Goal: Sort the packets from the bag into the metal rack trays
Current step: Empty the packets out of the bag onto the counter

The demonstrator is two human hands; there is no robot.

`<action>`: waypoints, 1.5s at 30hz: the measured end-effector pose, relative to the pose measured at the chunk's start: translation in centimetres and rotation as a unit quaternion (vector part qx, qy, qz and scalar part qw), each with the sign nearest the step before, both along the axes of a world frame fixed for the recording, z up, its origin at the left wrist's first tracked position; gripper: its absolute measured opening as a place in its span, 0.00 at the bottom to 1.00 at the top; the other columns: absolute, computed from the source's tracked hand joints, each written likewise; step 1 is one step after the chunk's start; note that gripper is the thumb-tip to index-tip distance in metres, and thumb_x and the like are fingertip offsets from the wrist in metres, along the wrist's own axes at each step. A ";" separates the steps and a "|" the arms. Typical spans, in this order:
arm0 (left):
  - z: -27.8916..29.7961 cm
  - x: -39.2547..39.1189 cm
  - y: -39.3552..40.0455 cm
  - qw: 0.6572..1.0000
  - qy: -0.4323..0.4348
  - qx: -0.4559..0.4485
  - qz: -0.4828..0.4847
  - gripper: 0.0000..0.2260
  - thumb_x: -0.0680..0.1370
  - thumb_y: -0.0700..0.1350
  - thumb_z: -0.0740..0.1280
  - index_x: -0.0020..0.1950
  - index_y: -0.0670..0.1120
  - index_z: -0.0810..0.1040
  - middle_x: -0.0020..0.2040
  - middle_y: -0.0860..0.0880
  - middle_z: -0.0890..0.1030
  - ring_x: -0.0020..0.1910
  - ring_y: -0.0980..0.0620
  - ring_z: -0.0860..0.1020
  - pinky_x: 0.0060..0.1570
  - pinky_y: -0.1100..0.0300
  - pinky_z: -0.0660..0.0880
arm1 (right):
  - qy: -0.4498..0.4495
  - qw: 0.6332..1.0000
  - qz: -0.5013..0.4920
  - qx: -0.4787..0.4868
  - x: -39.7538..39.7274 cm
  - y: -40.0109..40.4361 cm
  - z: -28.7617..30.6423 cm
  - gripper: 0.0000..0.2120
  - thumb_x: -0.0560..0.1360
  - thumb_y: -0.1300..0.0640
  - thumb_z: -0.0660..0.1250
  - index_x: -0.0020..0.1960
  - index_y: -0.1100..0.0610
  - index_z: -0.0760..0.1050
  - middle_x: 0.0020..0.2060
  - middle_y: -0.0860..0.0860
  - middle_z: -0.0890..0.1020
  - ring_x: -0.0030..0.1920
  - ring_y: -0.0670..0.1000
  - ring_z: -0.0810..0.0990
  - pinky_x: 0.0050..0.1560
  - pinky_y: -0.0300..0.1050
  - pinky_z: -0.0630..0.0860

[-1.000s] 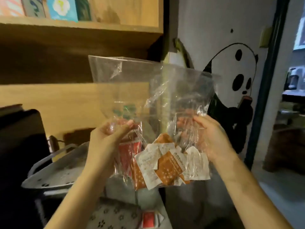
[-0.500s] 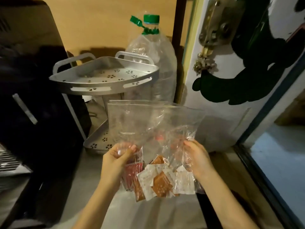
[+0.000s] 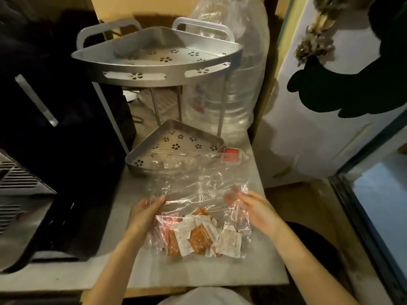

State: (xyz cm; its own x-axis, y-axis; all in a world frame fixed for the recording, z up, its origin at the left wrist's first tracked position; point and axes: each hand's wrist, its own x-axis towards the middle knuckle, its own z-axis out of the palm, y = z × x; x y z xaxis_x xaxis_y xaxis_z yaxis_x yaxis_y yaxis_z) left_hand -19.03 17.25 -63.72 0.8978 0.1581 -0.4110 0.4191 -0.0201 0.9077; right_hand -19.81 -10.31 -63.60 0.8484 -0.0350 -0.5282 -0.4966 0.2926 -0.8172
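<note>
A clear plastic bag (image 3: 198, 190) lies low over the grey counter, with several orange, white and red packets (image 3: 198, 235) bunched at its near end. My left hand (image 3: 146, 213) pinches the bag's left side. On the right side my right hand (image 3: 256, 211) grips the crinkled plastic. Just behind the bag stands the two-tier metal rack: its lower tray (image 3: 176, 143) and its upper tray (image 3: 154, 62) hold no packets that I can see. One red and white packet (image 3: 232, 154) lies on the counter right of the lower tray.
A large clear water bottle (image 3: 231, 84) stands behind the rack on the right. A black appliance (image 3: 55, 128) fills the left side. A white door with a panda picture (image 3: 330, 106) is at the right. The counter's front edge (image 3: 198, 285) is near my body.
The view has swung down from the wall and shelf to the counter. Both hands have lowered the bag from chest height to just above the counter in front of the rack.
</note>
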 end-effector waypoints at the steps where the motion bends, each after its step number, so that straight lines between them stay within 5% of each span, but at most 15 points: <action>1: -0.1 0.1 0.0 1.000 0.004 0.016 0.008 0.13 0.71 0.49 0.71 0.48 0.41 0.79 0.43 0.42 0.83 0.40 0.45 0.82 0.41 0.54 0.77 | 0.000 1.000 0.008 0.000 0.2 -0.2 -0.3 0.08 0.71 0.59 0.67 0.50 0.58 0.80 0.50 0.57 0.83 0.50 0.54 0.76 0.54 0.47 0.71; 5: 0.1 0.6 0.0 0.998 0.003 0.061 0.004 0.11 0.69 0.50 0.72 0.46 0.46 0.77 0.42 0.44 0.81 0.37 0.49 0.79 0.37 0.57 0.74 | 0.008 0.998 0.023 -0.058 0.4 -1.0 -1.2 0.10 0.72 0.62 0.69 0.53 0.56 0.80 0.46 0.54 0.83 0.41 0.48 0.81 0.40 0.37 0.76; 7: 0.0 0.9 0.3 0.999 0.009 0.051 -0.009 0.19 0.68 0.53 0.72 0.53 0.44 0.76 0.46 0.44 0.82 0.39 0.49 0.79 0.35 0.58 0.74 | 0.014 0.996 0.010 -0.091 0.8 -1.3 -1.2 0.21 0.70 0.63 0.71 0.62 0.60 0.72 0.54 0.55 0.80 0.44 0.48 0.82 0.38 0.35 0.77; 9: 0.0 1.2 0.8 0.999 0.024 0.026 -0.041 0.27 0.66 0.57 0.72 0.59 0.44 0.74 0.49 0.43 0.82 0.40 0.48 0.81 0.31 0.60 0.75 | -0.007 0.989 0.017 -0.146 1.1 -1.5 -0.2 0.29 0.69 0.64 0.72 0.67 0.58 0.65 0.58 0.55 0.75 0.47 0.47 0.79 0.39 0.32 0.76; 11: 0.2 1.6 1.4 0.997 0.028 -0.003 -0.073 0.38 0.62 0.61 0.73 0.66 0.45 0.68 0.57 0.44 0.79 0.48 0.48 0.81 0.42 0.57 0.78 | -0.050 0.971 0.045 -0.231 1.7 -1.5 1.0 0.39 0.67 0.63 0.74 0.72 0.56 0.58 0.63 0.56 0.71 0.57 0.49 0.74 0.51 0.36 0.73; 14: 0.5 2.4 1.7 0.995 0.036 -0.071 -0.067 0.48 0.59 0.59 0.77 0.71 0.43 0.60 0.60 0.41 0.76 0.54 0.45 0.79 0.55 0.51 0.74 | -0.165 0.902 0.095 -0.387 3.0 -1.3 3.2 0.49 0.64 0.58 0.77 0.75 0.52 0.51 0.72 0.52 0.62 0.71 0.52 0.59 0.68 0.47 0.61; 19: 0.6 3.2 1.5 0.988 0.092 -0.119 -0.030 0.45 0.63 0.49 0.76 0.73 0.43 0.56 0.57 0.38 0.79 0.56 0.40 0.78 0.50 0.49 0.76 | -0.269 0.728 0.230 -0.587 7.3 1.3 6.4 0.46 0.66 0.43 0.73 0.75 0.52 0.52 0.75 0.51 0.53 0.75 0.52 0.47 0.74 0.55 0.50; 25: 1.1 3.1 1.3 0.987 0.078 -0.143 -0.015 0.31 0.69 0.40 0.72 0.69 0.42 0.62 0.57 0.38 0.78 0.52 0.41 0.79 0.44 0.51 0.77 | -0.188 0.778 0.416 -0.432 12.9 5.5 8.0 0.35 0.70 0.47 0.71 0.72 0.52 0.60 0.70 0.50 0.67 0.69 0.49 0.66 0.65 0.37 0.62; 31: 2.0 2.9 1.3 0.985 0.051 -0.163 -0.031 0.20 0.73 0.33 0.66 0.64 0.42 0.68 0.54 0.42 0.82 0.48 0.46 0.82 0.38 0.58 0.78 | -0.093 0.723 0.525 -0.439 16.4 6.2 8.9 0.35 0.65 0.44 0.74 0.68 0.51 0.66 0.65 0.49 0.72 0.64 0.50 0.71 0.68 0.47 0.67; 33: 2.1 3.0 1.3 0.984 0.048 -0.167 -0.030 0.22 0.73 0.32 0.65 0.65 0.44 0.65 0.52 0.43 0.82 0.49 0.48 0.81 0.44 0.57 0.77 | -0.094 0.695 0.543 -0.462 16.7 6.2 9.0 0.31 0.65 0.43 0.74 0.64 0.53 0.72 0.63 0.49 0.75 0.62 0.50 0.73 0.66 0.48 0.69; 35: 1.9 3.1 1.3 0.984 0.043 -0.168 -0.030 0.26 0.73 0.32 0.65 0.69 0.44 0.62 0.48 0.45 0.84 0.49 0.48 0.81 0.53 0.51 0.75 | -0.109 0.703 0.536 -0.454 16.4 6.1 9.1 0.23 0.67 0.48 0.73 0.58 0.57 0.76 0.57 0.50 0.79 0.56 0.47 0.76 0.61 0.43 0.71; 38: 2.2 3.2 1.2 0.986 0.036 -0.162 -0.037 0.19 0.73 0.32 0.65 0.60 0.47 0.70 0.44 0.47 0.85 0.44 0.51 0.83 0.44 0.55 0.77 | -0.131 0.737 0.514 -0.418 15.7 5.7 9.3 0.13 0.68 0.53 0.73 0.49 0.60 0.79 0.45 0.49 0.81 0.45 0.42 0.76 0.49 0.38 0.69; 42: 2.5 3.4 1.1 0.981 0.036 -0.183 -0.045 0.20 0.70 0.35 0.68 0.61 0.47 0.73 0.47 0.44 0.83 0.45 0.48 0.83 0.39 0.56 0.78 | -0.131 0.713 0.522 -0.449 15.2 5.6 10.2 0.23 0.68 0.50 0.73 0.60 0.58 0.74 0.52 0.47 0.79 0.50 0.44 0.78 0.46 0.32 0.70; 45: 3.3 3.6 0.4 0.991 0.024 -0.116 -0.062 0.20 0.71 0.38 0.70 0.62 0.46 0.72 0.53 0.42 0.81 0.46 0.47 0.83 0.44 0.54 0.79 | -0.106 0.704 0.534 -0.456 14.7 4.9 11.4 0.10 0.70 0.53 0.71 0.46 0.58 0.76 0.35 0.40 0.81 0.29 0.37 0.77 0.29 0.28 0.69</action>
State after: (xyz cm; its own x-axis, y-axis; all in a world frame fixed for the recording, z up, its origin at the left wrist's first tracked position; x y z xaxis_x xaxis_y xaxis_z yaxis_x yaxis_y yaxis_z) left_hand -15.42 17.69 -60.41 0.8826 -0.0561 -0.4669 0.4700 0.1333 0.8725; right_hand -5.06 -5.39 -52.19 0.7041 0.4412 -0.5564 0.1264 -0.8490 -0.5131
